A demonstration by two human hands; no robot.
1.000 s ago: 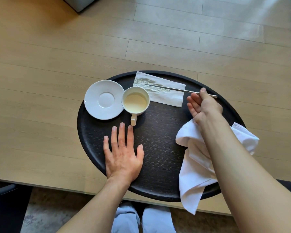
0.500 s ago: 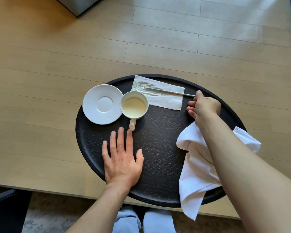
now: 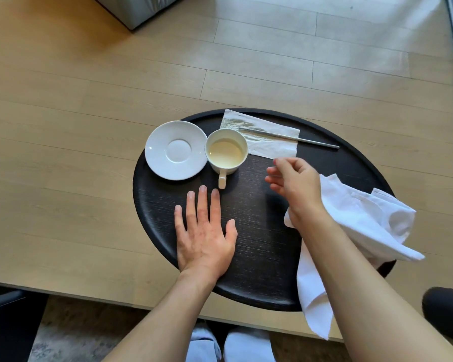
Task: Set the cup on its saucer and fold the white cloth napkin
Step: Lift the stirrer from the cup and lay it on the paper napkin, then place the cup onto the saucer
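Note:
A white cup (image 3: 226,151) of pale liquid stands on the dark oval tray (image 3: 256,257), its handle pointing toward me. It touches the right side of the bare white saucer (image 3: 176,150). The white cloth napkin (image 3: 356,226) lies crumpled on the tray's right side and hangs over the near rim. My left hand (image 3: 204,231) lies flat on the tray just below the cup handle, fingers spread. My right hand (image 3: 296,184) hovers right of the cup with fingers loosely curled and nothing in it; its forearm crosses over the napkin.
A thin paper napkin (image 3: 262,135) lies at the tray's far edge with a slim metal stick (image 3: 298,139) across it. The tray sits on a light wooden table (image 3: 76,152). My knees show below the table's near edge.
My right hand has let go of the metal stick at the tray's far right and drawn back left toward the cup. The left hand has stayed flat.

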